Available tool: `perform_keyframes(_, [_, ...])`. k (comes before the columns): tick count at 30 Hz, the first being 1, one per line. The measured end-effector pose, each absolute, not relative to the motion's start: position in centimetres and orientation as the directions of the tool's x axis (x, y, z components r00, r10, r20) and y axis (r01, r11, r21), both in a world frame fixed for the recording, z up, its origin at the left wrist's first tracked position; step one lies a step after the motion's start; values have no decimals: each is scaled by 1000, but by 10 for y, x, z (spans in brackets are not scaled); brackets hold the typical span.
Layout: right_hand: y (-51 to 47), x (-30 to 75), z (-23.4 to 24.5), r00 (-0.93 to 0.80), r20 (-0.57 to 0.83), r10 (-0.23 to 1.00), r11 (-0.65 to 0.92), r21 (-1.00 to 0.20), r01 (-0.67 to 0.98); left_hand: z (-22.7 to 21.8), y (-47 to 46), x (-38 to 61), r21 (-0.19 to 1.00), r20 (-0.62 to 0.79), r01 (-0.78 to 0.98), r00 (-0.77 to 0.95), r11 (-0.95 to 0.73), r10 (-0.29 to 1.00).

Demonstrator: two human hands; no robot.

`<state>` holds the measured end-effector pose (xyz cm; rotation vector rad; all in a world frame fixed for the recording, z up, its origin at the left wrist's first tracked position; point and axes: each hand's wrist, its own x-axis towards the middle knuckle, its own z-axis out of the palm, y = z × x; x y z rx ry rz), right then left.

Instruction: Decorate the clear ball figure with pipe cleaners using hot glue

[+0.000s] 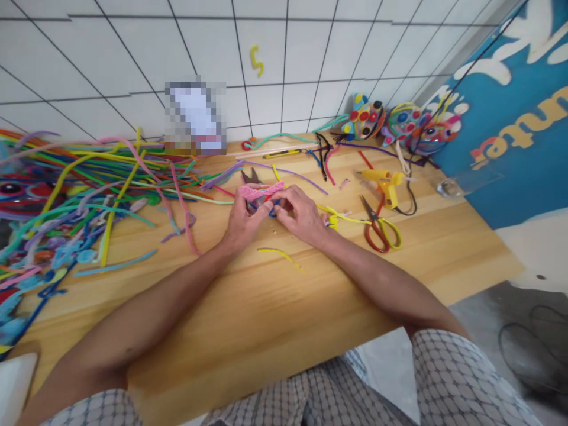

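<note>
Both hands meet at the middle of the wooden table (266,307). My left hand (243,220) and my right hand (298,214) are closed, fingers pinching a small pink pipe-cleaner piece (260,190) with blue and red bits underneath. The piece rests just above the tabletop. A dark pair of pliers (251,176) lies right behind it. A short yellow pipe cleaner (280,254) lies loose in front of my right wrist.
A big heap of coloured pipe cleaners (75,189) covers the table's left side. Red-and-yellow scissors (380,228) and a yellow glue gun (385,183) lie to the right. Finished colourful figures (399,124) stand at the back right by a blue board.
</note>
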<state>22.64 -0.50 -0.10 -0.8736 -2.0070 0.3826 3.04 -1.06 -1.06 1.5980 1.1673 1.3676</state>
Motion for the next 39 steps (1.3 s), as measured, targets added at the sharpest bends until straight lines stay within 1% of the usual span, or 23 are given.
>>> perform_keyframes(5, [-11, 224, -1, -298, 655, 695, 714, -580, 392, -8, -10, 30, 932, 321, 178, -1, -316, 947])
perform_keyframes(8, [-15, 222, -4, -249, 651, 717, 692, -622, 366, -10, -10, 28, 936, 305, 189, -24, -296, 952])
perform_keyframes(13, [-14, 217, -10, -153, 548, 822, 564, -749, 347, -10, -11, 25, 952, 261, 171, -23, -254, 965])
perform_keyframes(18, [-6, 213, -17, -157, 444, 882, 470, -815, 339, -4, -6, 22, 953, 256, 171, -10, -250, 967])
perform_keyframes(23, [-1, 215, -19, -187, 412, 892, 453, -822, 346, -2, 1, 24, 953, 243, 196, -53, -229, 968])
perform_keyframes(29, [1, 216, -20, -197, 406, 892, 451, -822, 347, -2, -2, 31, 959, 257, 152, -106, -239, 961])
perform_keyframes(39, [0, 215, -23, -194, 444, 875, 484, -801, 353, -9, 2, 32, 971, 217, 139, -160, -196, 963])
